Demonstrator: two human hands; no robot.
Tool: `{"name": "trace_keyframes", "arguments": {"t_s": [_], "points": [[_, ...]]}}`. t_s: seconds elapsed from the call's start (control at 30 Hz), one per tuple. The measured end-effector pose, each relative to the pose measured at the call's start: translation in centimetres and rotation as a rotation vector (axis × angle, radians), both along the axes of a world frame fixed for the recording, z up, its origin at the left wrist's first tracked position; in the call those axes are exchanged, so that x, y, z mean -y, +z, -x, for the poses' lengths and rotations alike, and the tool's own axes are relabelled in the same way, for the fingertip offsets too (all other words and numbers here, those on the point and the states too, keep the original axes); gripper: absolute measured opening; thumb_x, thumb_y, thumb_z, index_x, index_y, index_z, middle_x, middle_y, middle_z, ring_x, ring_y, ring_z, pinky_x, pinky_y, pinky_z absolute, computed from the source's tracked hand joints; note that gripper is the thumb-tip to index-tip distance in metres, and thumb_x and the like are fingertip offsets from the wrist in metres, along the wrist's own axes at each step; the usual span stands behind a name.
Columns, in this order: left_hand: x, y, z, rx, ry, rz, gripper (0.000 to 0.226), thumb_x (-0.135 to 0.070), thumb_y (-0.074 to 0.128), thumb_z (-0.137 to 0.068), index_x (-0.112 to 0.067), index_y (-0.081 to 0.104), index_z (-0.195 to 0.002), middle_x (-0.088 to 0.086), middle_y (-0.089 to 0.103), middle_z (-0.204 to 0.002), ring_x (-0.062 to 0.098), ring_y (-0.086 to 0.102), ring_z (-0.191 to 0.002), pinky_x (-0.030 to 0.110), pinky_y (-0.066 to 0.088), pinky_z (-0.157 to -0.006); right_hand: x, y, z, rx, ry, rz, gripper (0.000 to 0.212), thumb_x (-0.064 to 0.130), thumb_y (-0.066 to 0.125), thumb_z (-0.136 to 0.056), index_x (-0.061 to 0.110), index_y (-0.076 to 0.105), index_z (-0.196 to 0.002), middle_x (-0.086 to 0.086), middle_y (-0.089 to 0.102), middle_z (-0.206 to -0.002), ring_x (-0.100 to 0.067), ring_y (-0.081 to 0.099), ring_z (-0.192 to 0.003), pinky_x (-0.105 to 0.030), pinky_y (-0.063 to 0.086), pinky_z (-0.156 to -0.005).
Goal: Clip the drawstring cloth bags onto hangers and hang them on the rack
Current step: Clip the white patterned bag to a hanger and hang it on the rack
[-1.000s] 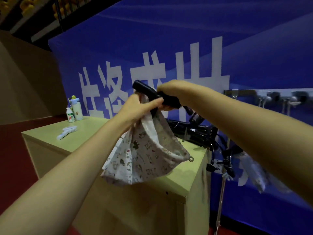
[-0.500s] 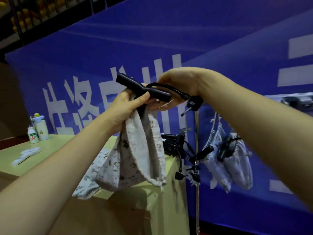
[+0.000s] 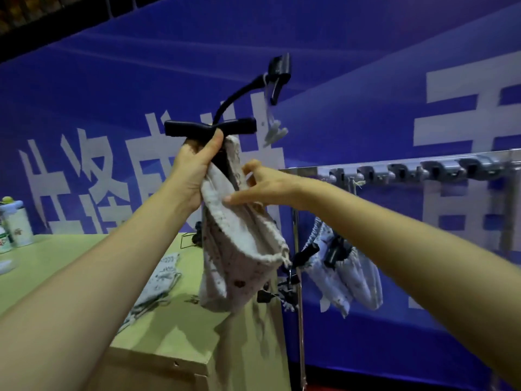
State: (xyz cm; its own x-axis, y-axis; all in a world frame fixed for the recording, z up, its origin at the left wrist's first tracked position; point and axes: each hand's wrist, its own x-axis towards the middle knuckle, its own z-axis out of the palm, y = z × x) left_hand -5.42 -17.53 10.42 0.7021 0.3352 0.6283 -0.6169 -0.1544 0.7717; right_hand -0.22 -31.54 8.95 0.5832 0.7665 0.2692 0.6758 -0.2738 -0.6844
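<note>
Bag (image 3: 236, 249) hangs pinched with the black hanger (image 3: 210, 128) in the closed left hand (image 3: 194, 167); the right hand (image 3: 265, 187), fingers spread, touches its cloth. Smooth it flat, then carry it right of the hanger to the rack (image 3: 423, 169).

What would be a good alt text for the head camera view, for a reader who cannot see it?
The left hand holds up a black hanger with a printed cloth bag hanging from it, while the right hand touches the bag. Behind, more bags hang from a metal rack before a blue banner.
</note>
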Motion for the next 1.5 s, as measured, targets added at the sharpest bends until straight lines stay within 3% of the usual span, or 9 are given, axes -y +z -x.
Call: {"name": "trace_keyframes", "arguments": {"t_s": [0.1,0.2,0.43,0.57,1.0,1.13,1.2,1.33,1.5], "points": [[1.7,0.4,-1.2,0.062,0.019,0.109,0.006,-0.023,0.055,-0.093,-0.021,0.061,-0.092,-0.002,0.068,-0.092,0.012,0.067,-0.089,0.027,0.055,-0.083,0.0,0.1,-0.7,0.146,-0.102,-0.058,0.034,0.016,0.066,-0.085,0.006,0.053,-0.114,-0.01,0.063,-0.106,-0.023,0.062,-0.093,-0.031,0.053,-0.077],[2.5,-0.3,-2.6,0.069,0.045,0.149,0.008,-0.024,0.059,-0.091,-0.02,0.06,-0.097,0.004,0.068,-0.105,0.021,0.064,-0.107,0.037,0.05,-0.099,2.3,0.4,-3.0,0.129,-0.211,-0.147,0.008,0.0,0.054,-0.087,0.005,0.059,-0.09,-0.01,0.055,-0.074,-0.019,0.053,-0.063,-0.02,0.044,-0.05],[6.4,-6.3,-7.2,-0.102,0.041,0.259,0.04,-0.031,0.061,-0.089,-0.009,0.057,-0.122,0.009,0.064,-0.122,0.025,0.06,-0.115,0.043,0.046,-0.104,9.1,-2.7,-8.1,-0.136,-0.403,-0.327,0.032,0.021,0.056,-0.094,0.015,0.057,-0.063,-0.003,0.054,-0.057,-0.014,0.049,-0.055,-0.021,0.041,-0.052],[9.9,-9.8,-10.0,-0.237,0.006,0.317,0.031,-0.035,0.065,-0.085,-0.014,0.062,-0.107,0.011,0.066,-0.117,0.024,0.061,-0.108,0.042,0.045,-0.104,13.4,-5.4,-9.1,-0.27,-0.441,-0.336,0.035,0.023,0.057,-0.094,0.014,0.058,-0.061,0.009,0.056,-0.041,-0.004,0.053,-0.038,-0.014,0.044,-0.043],[18.5,-16.0,-16.2,-0.445,-0.143,0.517,0.032,-0.044,0.068,-0.079,-0.013,0.064,-0.084,0.013,0.068,-0.104,0.03,0.063,-0.106,0.046,0.048,-0.099,22.7,-10.5,-12.9,-0.423,-0.624,-0.32,0.015,0.013,0.055,-0.094,0.009,0.069,-0.088,-0.006,0.064,-0.072,-0.014,0.057,-0.058,-0.021,0.051,-0.05],[19.5,-15.7,-16.9,-0.416,-0.106,0.563,0.034,-0.035,0.063,-0.086,-0.002,0.063,-0.093,0.006,0.065,-0.09,0.026,0.06,-0.099,0.036,0.049,-0.093,24.4,-11.3,-14.9,-0.262,-0.774,-0.091,0.017,0.006,0.057,-0.09,0.004,0.07,-0.1,-0.012,0.064,-0.085,-0.02,0.056,-0.074,-0.028,0.048,-0.063],[19.6,-15.6,-17.3,-0.397,-0.072,0.588,0.038,-0.033,0.063,-0.087,0.002,0.062,-0.104,0.007,0.063,-0.094,0.023,0.058,-0.096,0.033,0.046,-0.086,24.9,-11.5,-15.9,-0.146,-0.814,0.001,0.015,0.011,0.061,-0.089,0.004,0.07,-0.099,-0.009,0.063,-0.083,-0.019,0.055,-0.071,-0.028,0.047,-0.061],[19.6,-15.9,-18.5,-0.407,-0.056,0.576,0.026,-0.034,0.065,-0.086,-0.01,0.058,-0.079,-0.003,0.059,-0.078,0.021,0.055,-0.093,0.031,0.041,-0.081,25.2,-11.9,-17.4,-0.031,-0.795,-0.044,0.01,0.017,0.066,-0.087,0.008,0.071,-0.09,0.0,0.064,-0.071,-0.01,0.056,-0.059,-0.022,0.046,-0.055],[18.7,-16.6,-20.2,-0.438,-0.142,0.649,0.021,-0.031,0.07,-0.081,-0.013,0.062,-0.077,0.002,0.064,-0.086,0.026,0.061,-0.104,0.038,0.048,-0.095,25.3,-12.5,-19.2,-0.153,-0.717,-0.196,0.011,0.016,0.065,-0.088,0.011,0.071,-0.08,-0.001,0.065,-0.071,-0.012,0.059,-0.065,-0.022,0.05,-0.059]]}}
